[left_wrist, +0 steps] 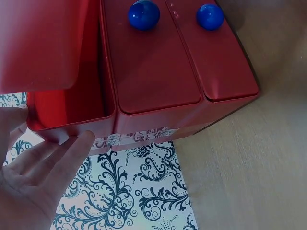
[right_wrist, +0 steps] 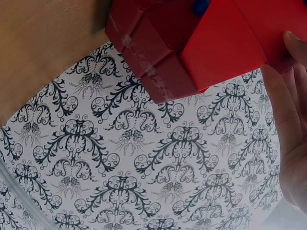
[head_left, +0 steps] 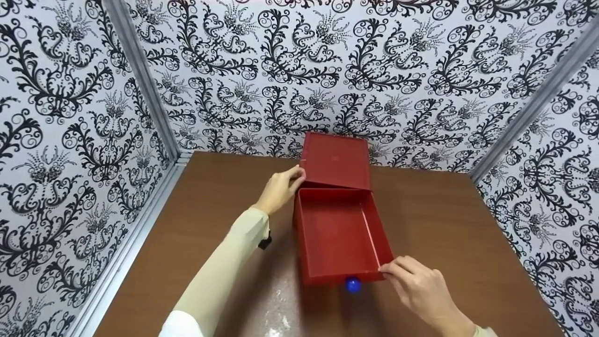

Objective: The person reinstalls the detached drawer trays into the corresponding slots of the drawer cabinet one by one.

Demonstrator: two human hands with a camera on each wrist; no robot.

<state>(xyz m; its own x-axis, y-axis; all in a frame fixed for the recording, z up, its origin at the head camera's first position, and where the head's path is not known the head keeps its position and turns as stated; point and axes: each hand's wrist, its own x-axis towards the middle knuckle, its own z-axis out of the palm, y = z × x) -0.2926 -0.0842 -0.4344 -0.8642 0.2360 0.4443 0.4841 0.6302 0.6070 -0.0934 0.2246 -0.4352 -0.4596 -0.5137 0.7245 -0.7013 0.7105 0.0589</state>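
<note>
A red drawer cabinet [head_left: 336, 161] stands at the back of the table, its top drawer [head_left: 332, 243] pulled far out toward me, with nothing inside. On the drawer's front is a round blue knob [head_left: 353, 284]. My left hand [head_left: 279, 187] grips the cabinet's upper left edge, thumb on top and fingers [left_wrist: 72, 151] along the side. With thumb and fingers, my right hand [head_left: 423, 288] pinches the drawer's front right corner. In the left wrist view, two closed drawers [left_wrist: 153, 72] with blue knobs sit below the uncovered slot [left_wrist: 76, 103].
The brown wooden table [head_left: 435, 224] extends on both sides of the cabinet. White walls [head_left: 299, 70] with black scrollwork rise behind and at both sides, joined by grey metal posts [head_left: 140, 75]. A dark band [head_left: 265, 241] shows at my left wrist.
</note>
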